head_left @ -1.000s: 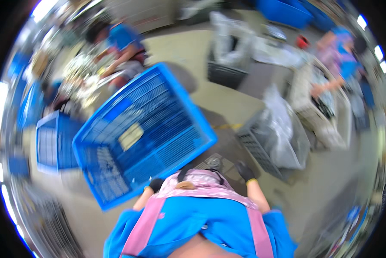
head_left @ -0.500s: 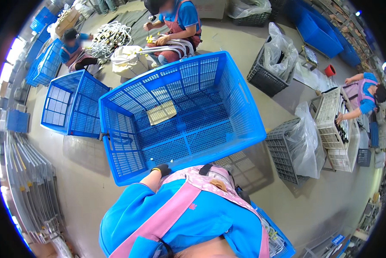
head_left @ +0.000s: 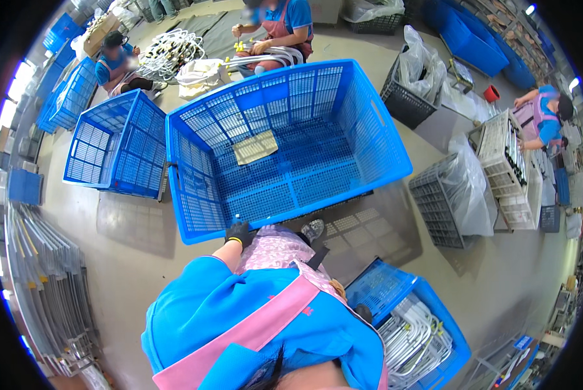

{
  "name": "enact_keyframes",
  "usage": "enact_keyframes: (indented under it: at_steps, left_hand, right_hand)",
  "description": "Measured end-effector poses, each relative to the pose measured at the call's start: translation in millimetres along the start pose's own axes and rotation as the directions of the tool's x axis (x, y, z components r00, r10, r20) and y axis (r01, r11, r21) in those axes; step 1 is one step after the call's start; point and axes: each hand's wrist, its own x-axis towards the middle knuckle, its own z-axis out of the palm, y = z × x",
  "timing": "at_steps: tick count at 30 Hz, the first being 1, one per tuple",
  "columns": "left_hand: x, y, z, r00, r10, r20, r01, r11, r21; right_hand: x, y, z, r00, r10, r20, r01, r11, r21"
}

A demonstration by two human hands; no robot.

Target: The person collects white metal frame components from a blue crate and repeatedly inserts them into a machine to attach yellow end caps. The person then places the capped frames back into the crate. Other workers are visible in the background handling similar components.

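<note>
My left hand (head_left: 240,233), in a dark glove with a yellow cuff, grips the near rim of a large blue mesh crate (head_left: 291,218). Inside that crate lies one flat pale yellow piece (head_left: 255,148). At my right side, a dark-gloved bit of my right hand (head_left: 363,313) shows by the edge of a second blue crate (head_left: 405,281). My body hides most of it, so its fingers cannot be made out. That second crate holds many white bent tubes (head_left: 418,348).
Another blue crate (head_left: 119,146) stands left of the large one. Black crates (head_left: 437,205) with plastic bags are at the right. Grey metal frames (head_left: 51,279) lean at the left. Co-workers sit at the far side, and one stands by white crates (head_left: 499,153).
My body has turned and leaned right, bringing the tube-filled crate further into view. The large crate appears slightly higher and further right. My left hand stays on its rim.
</note>
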Motion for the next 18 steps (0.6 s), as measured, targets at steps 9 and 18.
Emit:
enact_keyframes:
  at_steps: [9, 18]
  left_hand:
    - [-68.9, -90.1, 28.9, 0.993, 0.094, 0.069, -0.084, 0.987, -0.135]
    - [-61.4, -183.9, 58.0, 0.939, 0.335, 0.078, -0.280, 0.876, -0.392]
  right_hand:
    - [-62.6, 57.9, 55.7, 0.979, -0.130, 0.154, 0.175, 0.930, -0.323]
    - [-29.4, 65.9, 112.6, 0.856, -0.324, 0.403, 0.517, 0.535, -0.668]
